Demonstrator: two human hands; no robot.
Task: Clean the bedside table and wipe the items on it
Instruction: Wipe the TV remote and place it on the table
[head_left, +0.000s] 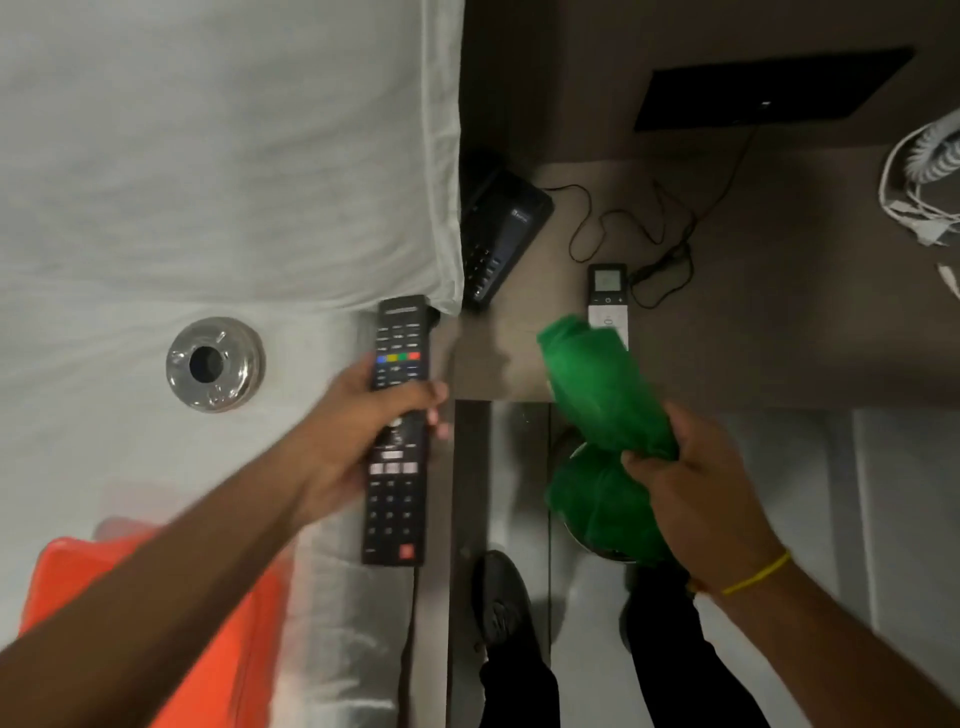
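My left hand (358, 431) grips a long black TV remote (397, 499) around its middle, holding it over the edge of the white bed. My right hand (696, 483) is closed on a bunched green cloth (602, 410), held above the front edge of the brown bedside table (779, 322). On the table lie a small white remote with a screen (607, 296), partly hidden by the cloth, and a black desk phone (496, 234) half under the pillow.
A glass ashtray (215, 364) sits on the white bed (130, 441). A big white pillow (234, 145) overhangs the table's left side. Thin black cables (639, 228) trail across the table; a black panel (769, 88) is behind. White coiled cords (930, 171) are at the right. An orange item (156, 623) lies lower left.
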